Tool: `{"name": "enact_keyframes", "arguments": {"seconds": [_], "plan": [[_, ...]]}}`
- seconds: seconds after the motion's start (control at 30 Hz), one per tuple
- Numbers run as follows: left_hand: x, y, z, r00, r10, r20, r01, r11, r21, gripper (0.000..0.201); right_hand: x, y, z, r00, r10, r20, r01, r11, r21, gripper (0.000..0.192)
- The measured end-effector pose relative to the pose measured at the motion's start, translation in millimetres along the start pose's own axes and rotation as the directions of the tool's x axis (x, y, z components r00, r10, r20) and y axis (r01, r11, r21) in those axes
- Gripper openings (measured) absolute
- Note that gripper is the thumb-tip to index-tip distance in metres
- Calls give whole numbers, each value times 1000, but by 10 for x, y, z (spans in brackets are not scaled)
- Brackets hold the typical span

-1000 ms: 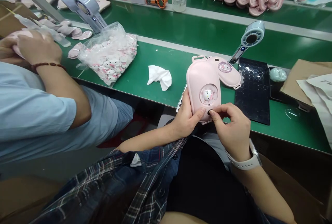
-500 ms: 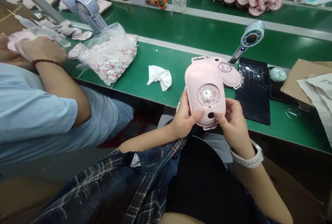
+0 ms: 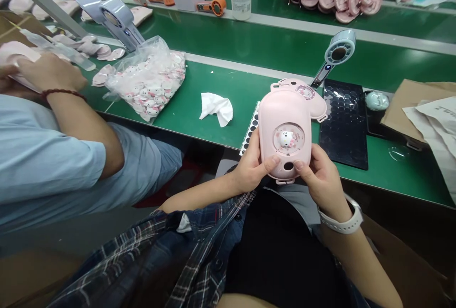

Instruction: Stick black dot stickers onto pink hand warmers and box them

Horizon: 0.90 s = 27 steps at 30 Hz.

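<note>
A pink rounded plastic casing (image 3: 285,113) is held upright between both hands, its face turned toward me. A white cat-head figure (image 3: 286,139) sits in its round window, with a black oval spot below it. My left hand (image 3: 253,163) grips the lower left side, thumb on the front. My right hand (image 3: 318,175) grips the lower right, its thumb beside the black spot. The fingers behind the casing are hidden. Behind it lies a second pink casing (image 3: 315,103), partly covered. A sheet of black round stickers (image 3: 250,132) shows at the left.
A crumpled white tissue (image 3: 216,108) and a bag of cat-head pieces (image 3: 149,82) lie to the left. A co-worker's hand (image 3: 53,72) works at far left. Right are a black sheet (image 3: 344,127), a blue handheld fan (image 3: 337,53) and a cardboard box (image 3: 416,108).
The pink casing and both hands have shifted slightly, with the casing a little lower in view. More of the sticker sheet now shows. The co-worker's hands have moved slightly left.
</note>
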<state>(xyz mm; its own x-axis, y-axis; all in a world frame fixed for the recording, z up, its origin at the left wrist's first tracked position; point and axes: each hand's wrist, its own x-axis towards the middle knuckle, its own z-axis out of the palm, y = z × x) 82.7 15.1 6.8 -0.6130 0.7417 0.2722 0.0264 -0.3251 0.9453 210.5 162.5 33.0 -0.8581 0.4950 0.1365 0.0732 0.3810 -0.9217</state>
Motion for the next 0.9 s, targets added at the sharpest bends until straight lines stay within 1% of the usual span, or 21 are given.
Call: {"name": "enact_keyframes", "arguments": {"seconds": [0.07, 0.17, 0.27, 0.33, 0.37, 0.4, 0.43, 0.47, 0.5, 0.53, 0.6, 0.67, 0.7, 0.77, 0.9], "plan": [[-9, -10, 4, 999, -2, 32, 2, 1000, 10, 75, -3, 8, -25, 1000, -3, -20, 4, 1000, 3, 43], [-26, -38, 28, 995, -10, 104, 6, 999, 38, 77, -12, 25, -61, 998, 7, -66, -2, 998, 68, 39], [-5, -58, 21, 985, -30, 169, 10, 993, 117, 81, -28, 69, -88, 996, 60, -67, -45, 978, 204, 35], [47, -45, -43, 967, -55, 247, 6, 980, 197, 80, -39, 116, -99, 991, 120, -64, -93, 942, 322, 32], [84, -28, -96, 953, -55, 298, -22, 968, 251, 77, -45, 140, -104, 985, 156, -73, -116, 917, 381, 32], [126, -7, -162, 938, -41, 343, -74, 946, 316, 71, -51, 164, -110, 977, 192, -91, -135, 891, 434, 32], [169, 16, -236, 927, -15, 374, -143, 909, 391, 64, -58, 185, -117, 967, 228, -113, -148, 866, 478, 32], [212, 37, -313, 923, 18, 385, -214, 855, 473, 55, -65, 203, -127, 957, 259, -133, -158, 846, 509, 32], [252, 52, -386, 924, 45, 380, -268, 785, 559, 48, -73, 218, -138, 948, 282, -150, -165, 833, 528, 32], [286, 56, -451, 928, 58, 367, -297, 709, 639, 42, -81, 229, -150, 940, 298, -164, -168, 827, 537, 31], [333, 26, -536, 935, 20, 354, -299, 579, 758, 36, -98, 244, -177, 930, 322, -178, -180, 819, 545, 30], [351, -49, -554, 931, -50, 362, -293, 489, 822, 34, -115, 251, -201, 922, 347, -170, -198, 801, 565, 31], [351, -96, -542, 929, -69, 364, -296, 456, 839, 34, -124, 252, -211, 921, 354, -161, -204, 792, 576, 32], [344, -182, -497, 932, -69, 355, -298, 411, 862, 33, -141, 250, -230, 926, 349, -142, -205, 784, 586, 34], [362, -256, -428, 939, -52, 341, -298, 373, 878, 31, -180, 253, -277, 950, 296, -99, -182, 784, 594, 37]]}}
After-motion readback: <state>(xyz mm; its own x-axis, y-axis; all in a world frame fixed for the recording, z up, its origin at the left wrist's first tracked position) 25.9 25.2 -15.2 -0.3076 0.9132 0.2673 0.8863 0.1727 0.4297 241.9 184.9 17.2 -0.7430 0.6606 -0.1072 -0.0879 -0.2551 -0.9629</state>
